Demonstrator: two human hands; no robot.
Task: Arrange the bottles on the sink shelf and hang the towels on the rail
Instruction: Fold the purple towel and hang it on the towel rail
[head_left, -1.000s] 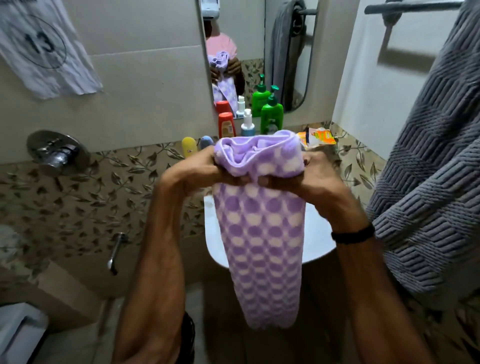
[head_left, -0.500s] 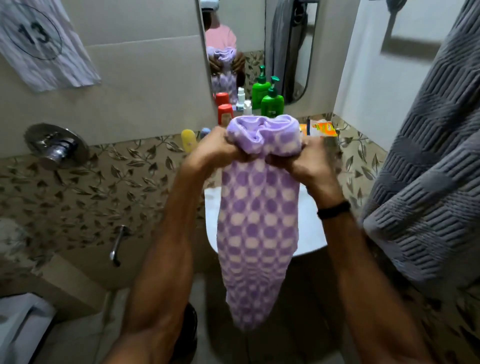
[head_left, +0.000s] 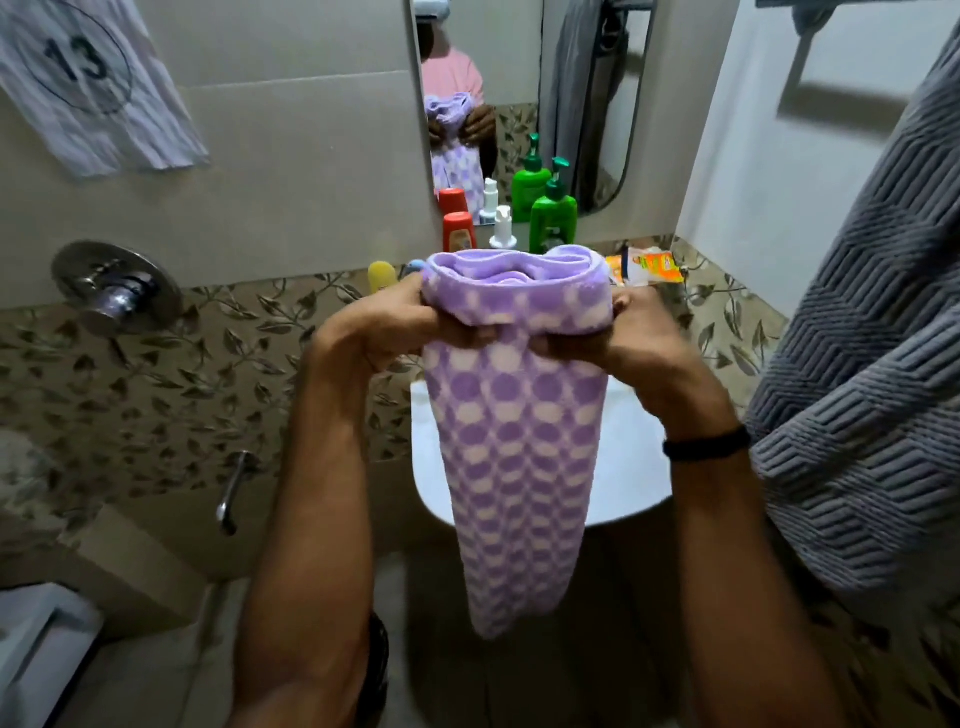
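A big grey towel (head_left: 857, 389) hangs at the right side of the room. In the middle, the purple checked towel (head_left: 519, 441) is held up in front of the white sink (head_left: 636, 457). Its top is bunched into soft folds and the rest hangs straight down. The left hand (head_left: 400, 327) grips the bunched top from the left, the right hand (head_left: 623, 338) from the right. The fingers of both hands are curled tight around the cloth, just under the rolled top edge, and the fingertips of the 2 hands come close together on the near side. Far behind, at the foot of the mirror (head_left: 511, 62), stand 3 bottles: a green pump bottle (head_left: 553, 215), a red bottle (head_left: 459, 232) and, between them, a small white pump bottle (head_left: 503, 228).
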